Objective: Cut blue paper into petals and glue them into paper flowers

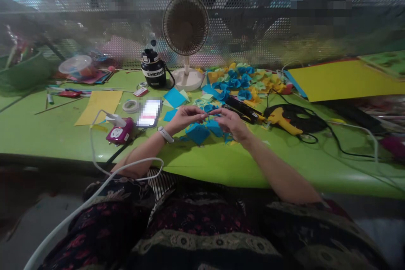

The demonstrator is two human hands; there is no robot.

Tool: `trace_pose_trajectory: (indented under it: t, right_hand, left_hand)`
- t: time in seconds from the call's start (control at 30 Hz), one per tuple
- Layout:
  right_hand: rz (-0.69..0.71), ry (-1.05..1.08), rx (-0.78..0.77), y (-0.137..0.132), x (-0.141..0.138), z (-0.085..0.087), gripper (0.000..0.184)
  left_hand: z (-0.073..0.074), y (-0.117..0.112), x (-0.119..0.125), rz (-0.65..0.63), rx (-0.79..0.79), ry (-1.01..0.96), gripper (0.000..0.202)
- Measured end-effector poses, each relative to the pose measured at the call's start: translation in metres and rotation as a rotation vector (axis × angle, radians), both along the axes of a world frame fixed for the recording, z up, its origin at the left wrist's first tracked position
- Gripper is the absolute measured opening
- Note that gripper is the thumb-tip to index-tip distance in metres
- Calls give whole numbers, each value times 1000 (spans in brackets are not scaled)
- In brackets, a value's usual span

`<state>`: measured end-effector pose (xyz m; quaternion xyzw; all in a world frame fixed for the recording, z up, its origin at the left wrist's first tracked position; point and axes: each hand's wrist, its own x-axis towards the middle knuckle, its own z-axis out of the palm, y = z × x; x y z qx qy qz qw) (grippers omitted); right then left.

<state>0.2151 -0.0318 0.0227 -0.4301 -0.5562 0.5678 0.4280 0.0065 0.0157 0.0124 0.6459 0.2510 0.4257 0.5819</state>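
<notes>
My left hand [190, 116] and my right hand [230, 121] meet fingertip to fingertip above the front of the green table [196, 161]. Both are pinched around something small and thin, too blurred to name. Under and between them lie blue paper pieces [198, 133], some cut to points. Just behind the fingers is a heap of blue paper flowers [234, 82] mixed with yellow paper flowers [272, 82]. A black stapler-like tool [243, 109] rests close to my right hand. Left of my left wrist a phone [149, 113] lies with its screen lit.
A white fan [186, 74] and a black bottle [154, 69] stand behind the hands. To the right lies a yellow glue gun [284, 121] with its cord. At left are a purple power socket [120, 132], a tape roll [130, 106] and yellow paper [100, 105]. A white cable [74, 213] crosses my left arm.
</notes>
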Motion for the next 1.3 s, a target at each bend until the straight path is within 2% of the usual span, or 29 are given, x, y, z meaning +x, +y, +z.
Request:
trace_pose_trajectory:
  t: [0.13,0.3,0.4,0.53,0.63,0.9,1.2,1.3]
  right_hand:
    - [138,71,-132,-3,-4,-2,28]
    - [144,102,-111,-4,-7,-6,30]
    - [75,136,-97,-2,-9,-7,33]
    - [-164,217,-21,5,-12,-11,37]
    - [-268,223,5,8,-16,-16,40]
    - [-341,264,-11,5,-24,-20,41]
    - [-367,122,46,4,-20,-15,41]
    - [-345,5,146,1,-14,-12,43]
  left_hand:
    - [-2,1,0,-46,-93,-54,38]
    - [-5,0,1,-66,-163,-54,38]
    - [-5,-1,3,-45,-233,-67,42]
    - [-4,-7,9,40,-283,-70,47]
    - [-5,-15,15,23,-286,-11,46]
    - [-10,-18,19,17,-277,-22,44]
    - [-10,-17,18,38,-314,-57,48]
    - [-9,-14,16,83,-305,-91,46]
